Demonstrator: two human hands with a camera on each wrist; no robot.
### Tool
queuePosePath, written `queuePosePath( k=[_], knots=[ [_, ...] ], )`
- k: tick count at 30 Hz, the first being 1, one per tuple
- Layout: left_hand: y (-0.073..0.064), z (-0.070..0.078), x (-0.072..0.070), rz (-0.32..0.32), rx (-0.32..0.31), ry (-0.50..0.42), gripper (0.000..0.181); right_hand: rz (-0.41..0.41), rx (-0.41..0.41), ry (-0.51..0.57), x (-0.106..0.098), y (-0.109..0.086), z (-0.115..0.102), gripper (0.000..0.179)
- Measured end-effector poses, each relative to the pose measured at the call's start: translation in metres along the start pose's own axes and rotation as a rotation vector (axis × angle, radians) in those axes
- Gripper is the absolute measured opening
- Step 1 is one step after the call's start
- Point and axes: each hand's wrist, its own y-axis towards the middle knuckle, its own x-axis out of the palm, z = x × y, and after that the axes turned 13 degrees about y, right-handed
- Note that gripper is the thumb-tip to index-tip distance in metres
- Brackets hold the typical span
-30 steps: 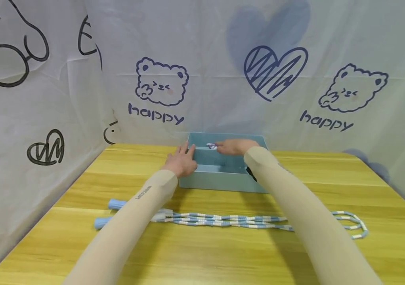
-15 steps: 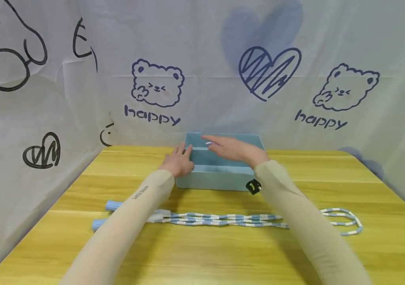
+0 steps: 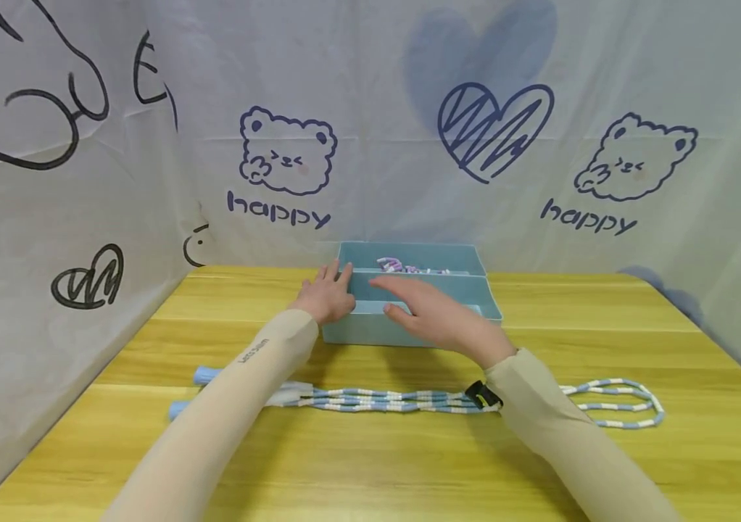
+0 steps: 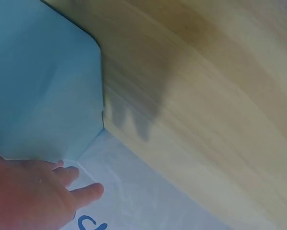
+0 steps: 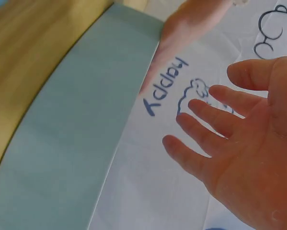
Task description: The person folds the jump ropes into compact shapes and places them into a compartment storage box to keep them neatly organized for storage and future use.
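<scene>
A light blue box point(image 3: 370, 330) with a divider across it stands at the back of the table. Purple and white beaded pieces point(image 3: 391, 265) show in its rear compartment. My left hand point(image 3: 326, 297) rests on the box's left end, fingers spread and fairly straight; in the left wrist view that hand point(image 4: 40, 194) is at the box's edge. Over the front compartment hovers my right hand point(image 3: 439, 313), its fingers extended and holding nothing. The right wrist view shows that palm point(image 5: 248, 153) bare, with the fingers apart.
A blue and white beaded jump rope point(image 3: 403, 401) lies folded lengthwise across the table point(image 3: 344, 464), nearer than the box. Its blue handles point(image 3: 206, 375) are at the left, partly behind the left sleeve. A white printed cloth point(image 3: 390, 181) hangs behind the table.
My right hand has drawn back from the rear compartment toward the front, uncovering the purple and white beads. The left hand has stayed at the box's left end.
</scene>
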Motion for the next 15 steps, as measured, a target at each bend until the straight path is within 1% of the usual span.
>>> queuePosePath(
  k=[5, 8, 10, 15],
  knots=[
    [-0.002, -0.002, 0.001, -0.019, 0.020, -0.022, 0.067, -0.037, -0.014, 0.009, 0.008, -0.007, -0.005, 0.049],
    [-0.004, -0.004, -0.003, -0.018, 0.045, -0.041, 0.065, -0.057, -0.034, 0.012, 0.010, -0.008, -0.008, 0.046],
    [-0.005, -0.004, -0.008, 0.016, 0.073, -0.051, 0.064, -0.064, -0.039, 0.015, 0.010, -0.008, -0.009, 0.044],
    [-0.013, 0.000, -0.026, 0.166, 0.171, -0.070, 0.061, -0.067, -0.032, 0.006, 0.007, -0.010, -0.011, 0.040]
  ],
)
